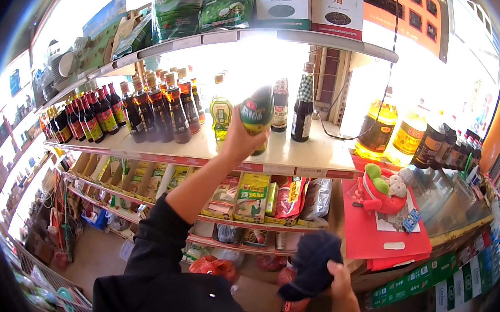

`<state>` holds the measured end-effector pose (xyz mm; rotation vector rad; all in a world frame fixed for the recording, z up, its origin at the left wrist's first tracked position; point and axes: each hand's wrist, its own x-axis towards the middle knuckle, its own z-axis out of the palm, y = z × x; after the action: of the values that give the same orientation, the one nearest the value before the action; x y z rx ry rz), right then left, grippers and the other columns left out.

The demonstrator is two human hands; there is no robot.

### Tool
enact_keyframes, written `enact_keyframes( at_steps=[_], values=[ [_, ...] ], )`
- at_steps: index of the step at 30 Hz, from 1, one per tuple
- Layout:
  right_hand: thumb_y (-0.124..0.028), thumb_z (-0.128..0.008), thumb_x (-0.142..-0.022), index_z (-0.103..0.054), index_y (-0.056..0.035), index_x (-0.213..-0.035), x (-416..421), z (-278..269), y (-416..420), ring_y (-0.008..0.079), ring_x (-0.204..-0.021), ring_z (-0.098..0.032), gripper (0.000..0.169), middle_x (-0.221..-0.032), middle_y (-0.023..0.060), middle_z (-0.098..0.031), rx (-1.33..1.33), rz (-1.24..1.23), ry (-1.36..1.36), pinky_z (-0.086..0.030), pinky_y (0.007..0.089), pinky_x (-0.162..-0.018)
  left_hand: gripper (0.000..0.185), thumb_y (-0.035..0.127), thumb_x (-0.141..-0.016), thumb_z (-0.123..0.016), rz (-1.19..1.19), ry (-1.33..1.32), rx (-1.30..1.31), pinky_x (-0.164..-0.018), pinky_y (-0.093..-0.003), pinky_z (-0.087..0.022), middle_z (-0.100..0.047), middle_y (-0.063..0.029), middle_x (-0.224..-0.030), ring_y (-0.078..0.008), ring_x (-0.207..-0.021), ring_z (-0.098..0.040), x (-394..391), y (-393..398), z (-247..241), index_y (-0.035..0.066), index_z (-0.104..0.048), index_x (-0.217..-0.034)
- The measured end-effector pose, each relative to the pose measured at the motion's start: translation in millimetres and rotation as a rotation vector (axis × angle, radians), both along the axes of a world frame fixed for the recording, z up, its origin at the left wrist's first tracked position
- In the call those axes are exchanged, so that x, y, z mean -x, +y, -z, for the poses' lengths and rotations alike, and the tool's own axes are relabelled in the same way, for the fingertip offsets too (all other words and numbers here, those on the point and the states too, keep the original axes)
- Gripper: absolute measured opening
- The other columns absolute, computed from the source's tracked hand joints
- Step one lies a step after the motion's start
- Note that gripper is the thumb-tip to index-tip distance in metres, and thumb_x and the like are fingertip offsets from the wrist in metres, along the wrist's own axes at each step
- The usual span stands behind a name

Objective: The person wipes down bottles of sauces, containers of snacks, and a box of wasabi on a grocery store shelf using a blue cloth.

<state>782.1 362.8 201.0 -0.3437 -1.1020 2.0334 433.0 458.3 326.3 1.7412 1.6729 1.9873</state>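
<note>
My left hand (239,135) is wrapped around a dark bottle with a green label (256,111). The bottle tilts slightly over the upper shelf board (250,156); whether its base touches the board I cannot tell. To its left is a bottle of yellow-green oil (221,112). On its other side are a sauce bottle with a pale label (280,108) and a dark bottle with a checkered neck (303,109). Lower down, my right hand (340,277) grips a bunched dark navy cloth (317,263) in front of the lower shelves.
Rows of dark sauce bottles (155,106) line the shelf's left part. Bagged goods (228,6) sit overhead. Seasoning packets (251,195) fill boxes below. At right, a glass counter (450,209) bears large oil bottles (376,125), red bags (385,239) and a plush toy (384,187). A cord (391,66) hangs nearby.
</note>
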Motion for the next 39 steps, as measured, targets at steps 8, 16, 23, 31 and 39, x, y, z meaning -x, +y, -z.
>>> enact_keyframes(
  at_steps=[8,16,23,31,39],
  values=[
    [-0.022,-0.084,-0.071,-0.018,0.0004,-0.146,120.8,-84.5,8.9,0.0243,-0.113,-0.050,0.102,-0.119,0.0123,-0.050,-0.971,0.702,-0.158,-0.038,0.0345,-0.100,0.090,0.020,-0.071,-0.082,0.234,0.311,0.081,-0.095,-0.0408,-0.046,-0.052,-0.0223,-0.124,-0.0354,-0.112,-0.057,-72.0,-120.4,98.4,-0.004,-0.026,-0.138],
    [0.001,-0.080,-0.064,-0.055,-0.0015,-0.115,92.9,-103.2,29.9,0.0126,-0.101,-0.058,0.057,-0.107,0.0041,-0.062,-0.545,-0.195,0.098,-0.045,0.0279,-0.091,0.081,0.012,-0.065,-0.084,0.782,-0.033,0.474,-0.102,-0.0346,-0.042,-0.056,-0.0127,-0.127,-0.0200,-0.117,-0.055,-68.1,-203.2,115.2,-0.002,-0.043,-0.133],
    [-0.008,-0.064,-0.083,-0.062,0.0036,-0.109,100.8,-101.4,-5.7,0.0238,-0.089,-0.067,0.029,-0.097,0.0135,-0.068,-0.022,-0.216,0.010,-0.054,0.0351,-0.082,0.081,0.016,-0.064,-0.080,0.431,0.344,0.447,-0.104,-0.0382,-0.038,-0.052,-0.0161,-0.127,-0.0316,-0.121,-0.049,-33.7,-228.0,143.5,0.002,-0.043,-0.135],
    [-0.019,-0.065,-0.087,-0.060,0.0001,-0.113,166.4,-23.9,-34.4,0.0218,-0.096,-0.064,0.033,-0.105,0.0105,-0.067,-0.340,0.109,0.105,-0.052,0.0345,-0.088,0.086,0.016,-0.062,-0.079,0.437,0.292,0.408,-0.103,-0.0384,-0.040,-0.049,-0.0183,-0.131,-0.0329,-0.122,-0.050,-7.3,-257.8,161.8,0.000,-0.039,-0.137],
    [-0.006,-0.071,-0.080,-0.051,0.0009,-0.124,203.3,-31.0,-69.9,0.0222,-0.110,-0.060,0.049,-0.121,0.0116,-0.060,-0.241,-0.065,0.053,-0.047,0.0369,-0.097,0.084,0.017,-0.066,-0.080,0.217,0.253,0.432,-0.096,-0.0441,-0.043,-0.054,-0.0244,-0.117,-0.0400,-0.114,-0.052,4.8,-287.1,156.7,-0.004,-0.035,-0.134]
  ],
)
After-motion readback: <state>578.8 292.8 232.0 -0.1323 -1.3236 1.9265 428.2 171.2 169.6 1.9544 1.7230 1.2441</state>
